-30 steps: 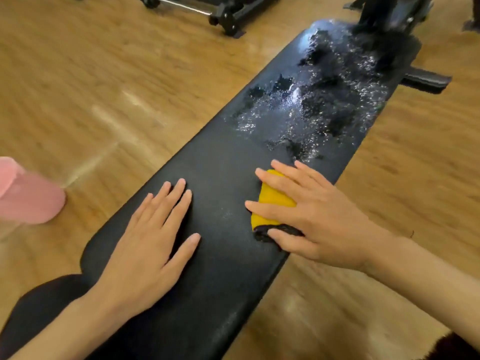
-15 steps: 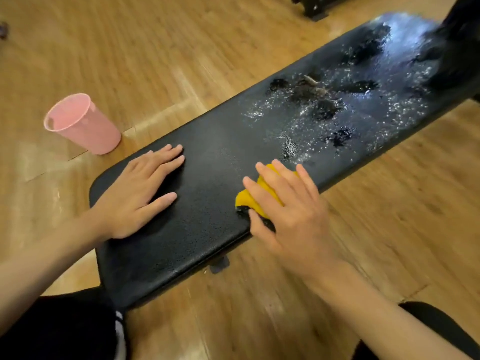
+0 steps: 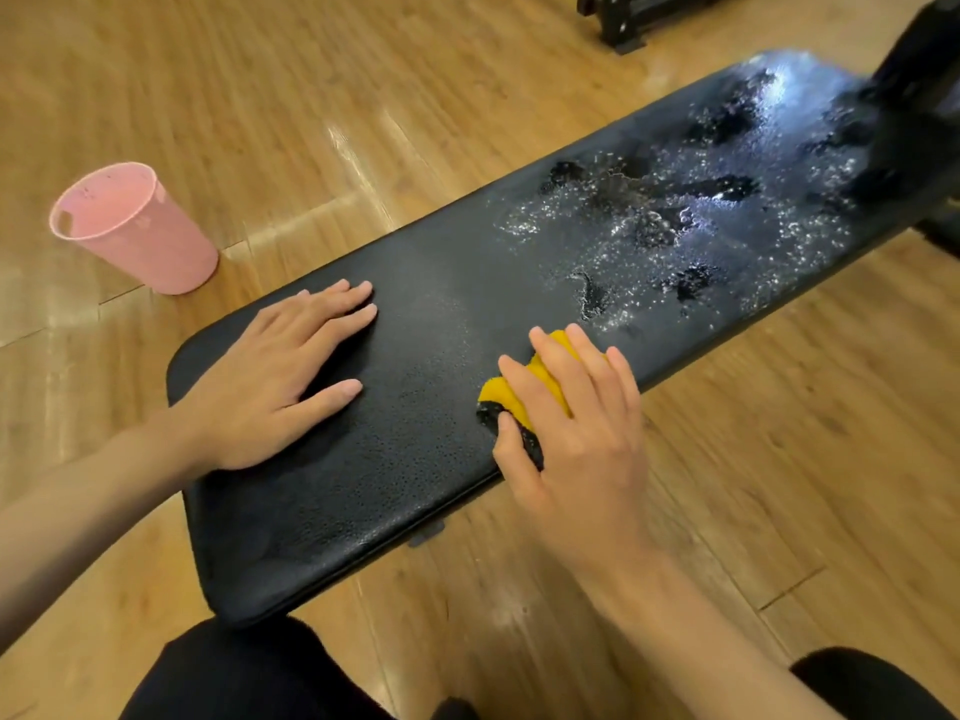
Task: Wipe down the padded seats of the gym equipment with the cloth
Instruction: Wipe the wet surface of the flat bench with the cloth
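Just 1 cloth (image 3: 511, 394), gripped by R hand (image 3: 582, 439); L hand (image 3: 270, 387) flat on 1 pad (image 3: 441, 314); 1 cup (image 3: 140, 231).

Padded bench (image 3: 415, 314) on wooden floor (image 3: 311, 96).
We see water (image 3: 675, 215) beaded across its far half, a yellow cloth (image 3: 498, 394) under our right hand (image 3: 576, 423), our left hand (image 3: 270, 387) flat; a pink cup (image 3: 140, 231) stands alongside.

A gym; black padded bench (image 3: 415, 356) on wood-plank floor (image 3: 260, 96); black equipment frame (image 3: 623, 18) behind.

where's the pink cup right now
In the head view, the pink cup stands on the wood floor at upper left, just beyond the bench pad, near the left hand.
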### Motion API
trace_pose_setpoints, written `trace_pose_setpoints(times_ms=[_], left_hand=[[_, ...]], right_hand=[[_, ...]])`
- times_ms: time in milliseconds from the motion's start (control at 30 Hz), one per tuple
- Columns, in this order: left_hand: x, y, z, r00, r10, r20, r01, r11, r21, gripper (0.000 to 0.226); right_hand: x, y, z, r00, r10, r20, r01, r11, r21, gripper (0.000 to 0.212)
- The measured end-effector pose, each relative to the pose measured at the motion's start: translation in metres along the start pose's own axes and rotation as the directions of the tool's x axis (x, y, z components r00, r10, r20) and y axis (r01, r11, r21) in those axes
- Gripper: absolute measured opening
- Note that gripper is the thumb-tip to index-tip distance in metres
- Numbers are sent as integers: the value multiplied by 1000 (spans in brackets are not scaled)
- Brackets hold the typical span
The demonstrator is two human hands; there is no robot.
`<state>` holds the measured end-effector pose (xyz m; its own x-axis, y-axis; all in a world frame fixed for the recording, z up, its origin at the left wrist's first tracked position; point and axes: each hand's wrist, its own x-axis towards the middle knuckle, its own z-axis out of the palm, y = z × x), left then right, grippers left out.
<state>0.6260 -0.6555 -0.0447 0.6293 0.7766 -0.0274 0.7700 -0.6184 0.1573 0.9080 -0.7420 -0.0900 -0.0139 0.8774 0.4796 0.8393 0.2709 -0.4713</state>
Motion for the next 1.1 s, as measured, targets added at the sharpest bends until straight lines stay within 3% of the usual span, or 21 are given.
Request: trace_pose_setpoints(times_ms=[567,667,833,933,1100], left_hand=[[7,4,2,998,0,-65,-3,999,-53,65],[31,30,-9,986,126,-108,-134,989,-68,55],[73,45,-7,920,392,3,-392,920,-29,62],[81,44,3,894,438,91,-437,899,-32,65],[84,42,5,876,471,102,-473,881,-6,65]], right_hand=[[-11,-23,20,963,205,-175,-205,979,17,48],[-12,-25,22,943,274,-189,-272,962,36,53],[-15,-37,34,854,438,-281,-373,892,256,59],[-12,-44,39,793,547,-268,-445,820,360,66],[1,-50,41,682,688,-249,-500,686,528,77]])
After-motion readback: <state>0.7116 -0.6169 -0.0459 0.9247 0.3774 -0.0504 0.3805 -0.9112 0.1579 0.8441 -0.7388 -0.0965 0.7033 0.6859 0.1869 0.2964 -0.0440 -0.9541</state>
